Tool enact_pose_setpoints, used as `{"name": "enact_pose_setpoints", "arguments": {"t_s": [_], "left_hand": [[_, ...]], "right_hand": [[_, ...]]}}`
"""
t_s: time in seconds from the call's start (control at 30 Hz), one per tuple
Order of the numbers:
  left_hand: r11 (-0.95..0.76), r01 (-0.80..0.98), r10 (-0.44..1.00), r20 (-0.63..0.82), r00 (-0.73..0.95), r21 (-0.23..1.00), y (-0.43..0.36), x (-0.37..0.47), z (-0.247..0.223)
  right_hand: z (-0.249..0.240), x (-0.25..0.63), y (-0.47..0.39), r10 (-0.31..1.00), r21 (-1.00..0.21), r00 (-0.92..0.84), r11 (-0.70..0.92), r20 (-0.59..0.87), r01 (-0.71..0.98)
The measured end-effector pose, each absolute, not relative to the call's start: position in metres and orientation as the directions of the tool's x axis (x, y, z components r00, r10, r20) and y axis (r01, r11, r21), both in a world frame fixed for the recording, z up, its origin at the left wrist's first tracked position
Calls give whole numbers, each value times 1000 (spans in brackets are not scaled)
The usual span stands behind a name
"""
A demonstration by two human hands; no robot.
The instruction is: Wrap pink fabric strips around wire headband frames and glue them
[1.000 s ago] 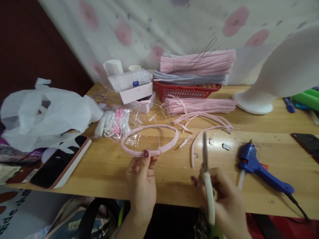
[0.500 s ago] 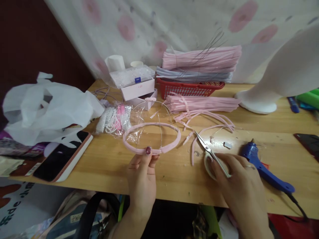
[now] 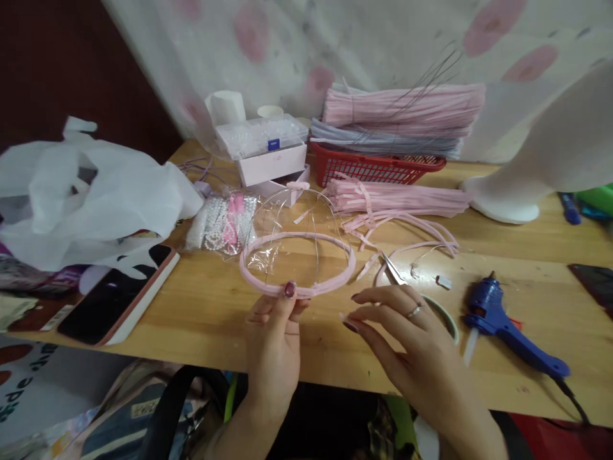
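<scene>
My left hand [image 3: 275, 338] pinches the front of a pink fabric-wrapped ring [image 3: 345, 271] between thumb and fingers. Thin bare wires arch up from the ring to a small pink-wrapped piece at the top, making a dome-shaped wire frame. To the right of the ring, my right hand [image 3: 407, 332] hovers over the table, thumb and forefinger brought together. A tiny pale bit shows at their tips, too small to name. Scissors [image 3: 393, 268] lie on the table, partly hidden by this hand; one pale handle loop shows beyond it.
Right of the scissors lies a blue glue gun [image 3: 507, 326] with its cord. Behind are pink stems [image 3: 402, 197], a red basket [image 3: 373, 167] of bundled stems and a white stand [image 3: 502, 204]. At left sit a phone [image 3: 119, 297], bagged pearl beads [image 3: 225, 223] and white boxes [image 3: 272, 166].
My right hand has let go of the scissors, leaving them on the table, and moved left towards the ring with its fingertips together. My left hand keeps its hold.
</scene>
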State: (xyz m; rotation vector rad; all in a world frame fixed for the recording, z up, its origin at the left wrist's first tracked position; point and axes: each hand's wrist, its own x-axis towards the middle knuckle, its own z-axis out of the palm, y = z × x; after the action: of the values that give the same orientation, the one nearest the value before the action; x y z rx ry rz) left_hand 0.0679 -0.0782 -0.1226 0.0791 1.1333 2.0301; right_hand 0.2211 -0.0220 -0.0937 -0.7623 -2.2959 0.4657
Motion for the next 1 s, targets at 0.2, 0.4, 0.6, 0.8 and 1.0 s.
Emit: {"name": "enact_pose_setpoints", "arguments": {"t_s": [0.2, 0.4, 0.6, 0.8, 1.0], "left_hand": [[-245, -608, 687, -306, -659, 755, -79, 65, -122], [-209, -670, 754, -319, -574, 712, -85, 66, -123], [-146, -750, 823, -342, -454, 645, -87, 65, -116], [-175, -726, 829, -299, -473, 665, -86, 62, -119], [-184, -683, 813, -281, -510, 707, -87, 63, -119]], "right_hand": [[-85, 204, -16, 678, -598, -554, 718, 483, 356], [-90, 182, -9, 708, -759, -596, 606, 379, 236], [-93, 184, -15, 796, -882, -552, 421, 248, 211], [-99, 185, -12, 793, -931, -572, 342, 212, 129], [-99, 184, -13, 807, -958, -566, 270, 172, 95]]}}
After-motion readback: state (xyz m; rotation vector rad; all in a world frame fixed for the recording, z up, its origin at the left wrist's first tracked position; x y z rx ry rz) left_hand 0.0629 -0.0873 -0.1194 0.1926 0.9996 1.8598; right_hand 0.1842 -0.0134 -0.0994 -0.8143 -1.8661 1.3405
